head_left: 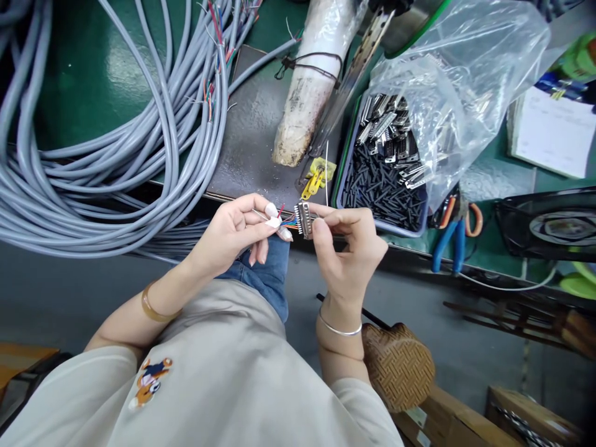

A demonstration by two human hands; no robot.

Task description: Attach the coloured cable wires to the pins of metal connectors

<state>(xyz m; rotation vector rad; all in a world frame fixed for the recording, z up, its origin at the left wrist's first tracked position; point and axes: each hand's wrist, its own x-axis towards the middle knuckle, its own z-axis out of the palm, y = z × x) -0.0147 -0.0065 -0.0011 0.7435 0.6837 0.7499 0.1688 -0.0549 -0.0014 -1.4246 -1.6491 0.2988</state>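
Observation:
Between thumb and fingers, my right hand (347, 245) grips a metal D-sub connector (305, 220) with a row of pins facing left. My left hand (244, 230) pinches a bundle of thin coloured wires (289, 221); red, blue and orange strands show. The wires run from the left fingertips to the connector's pin side, though I cannot tell which are joined to pins. A red strand sticks up above the left fingertips. Just beyond the connector, yellow clip-like pieces (315, 179) lie at the bench edge.
Grey cables (186, 143) with stripped ends cover the bench's left. A wrapped white roll (311, 81) stands ahead. Right of it, a bin (342, 180) holds black sleeves (382, 186) and connectors (391, 127) under a plastic bag (465, 93). Blue-handled pliers (451, 239) lie beside it.

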